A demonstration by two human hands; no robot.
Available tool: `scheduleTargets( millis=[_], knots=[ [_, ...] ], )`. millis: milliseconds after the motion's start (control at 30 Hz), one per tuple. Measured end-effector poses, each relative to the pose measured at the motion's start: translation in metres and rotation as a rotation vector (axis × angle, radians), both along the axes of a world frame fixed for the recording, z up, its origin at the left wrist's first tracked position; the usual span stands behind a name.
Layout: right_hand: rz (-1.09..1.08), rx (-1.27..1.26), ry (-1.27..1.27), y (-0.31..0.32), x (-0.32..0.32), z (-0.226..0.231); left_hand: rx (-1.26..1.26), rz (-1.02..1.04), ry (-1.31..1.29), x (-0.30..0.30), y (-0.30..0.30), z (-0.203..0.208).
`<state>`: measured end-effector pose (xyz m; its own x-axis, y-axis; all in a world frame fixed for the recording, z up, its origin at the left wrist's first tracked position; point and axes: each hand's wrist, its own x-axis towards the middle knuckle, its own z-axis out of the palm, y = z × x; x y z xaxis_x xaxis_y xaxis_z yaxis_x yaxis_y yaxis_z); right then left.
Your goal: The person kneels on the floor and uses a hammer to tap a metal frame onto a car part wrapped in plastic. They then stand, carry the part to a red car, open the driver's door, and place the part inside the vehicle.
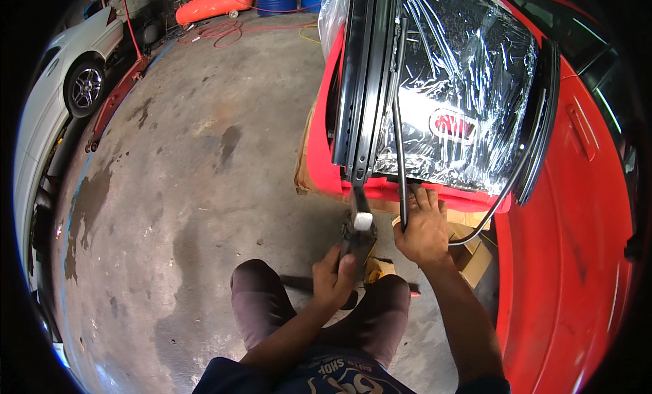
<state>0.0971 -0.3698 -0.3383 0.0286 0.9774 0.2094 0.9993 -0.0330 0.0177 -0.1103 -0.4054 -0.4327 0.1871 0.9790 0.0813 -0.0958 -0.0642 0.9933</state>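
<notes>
My left hand (pixel 334 275) is closed round the grip of a dark tool (pixel 356 239), whose exact kind I cannot make out. Just above it, a dark metal bar with a bright squared end (pixel 363 221) reaches down from black slotted rails (pixel 372 88). My right hand (pixel 424 227) lies with fingers stretched out on the lower edge of a red panel (pixel 462 195). A black tube (pixel 399 136) runs down to my right thumb, and a thin curved one (pixel 485 221) comes out on the hand's other side. A dark panel in clear plastic film (pixel 462 75) fills the space between the rails.
Close on the right stands a red car (pixel 577 238). Cardboard (pixel 475 265) sits beneath the work. At far left are a white car (pixel 51 88) and a red floor jack (pixel 119 98). A red tank (pixel 214 7), blue drums (pixel 276 0) and a hose (pixel 227 30) are at the back.
</notes>
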Motion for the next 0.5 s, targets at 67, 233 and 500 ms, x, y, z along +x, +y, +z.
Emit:
scheduleTargets(
  millis=[67, 233, 500],
  knots=[
    [0.001, 0.001, 0.01, -0.001, 0.0, -0.001, 0.071, 0.024, 0.069, -0.012, -0.006, 0.009],
    [0.009, 0.019, 0.074, -0.003, 0.0, -0.002, 0.039, 0.057, 0.06, -0.004, 0.011, 0.016],
    [0.019, 0.034, 0.11, -0.001, 0.0, 0.001, 0.144, 0.051, 0.052, 0.0, 0.006, 0.021]
  ],
)
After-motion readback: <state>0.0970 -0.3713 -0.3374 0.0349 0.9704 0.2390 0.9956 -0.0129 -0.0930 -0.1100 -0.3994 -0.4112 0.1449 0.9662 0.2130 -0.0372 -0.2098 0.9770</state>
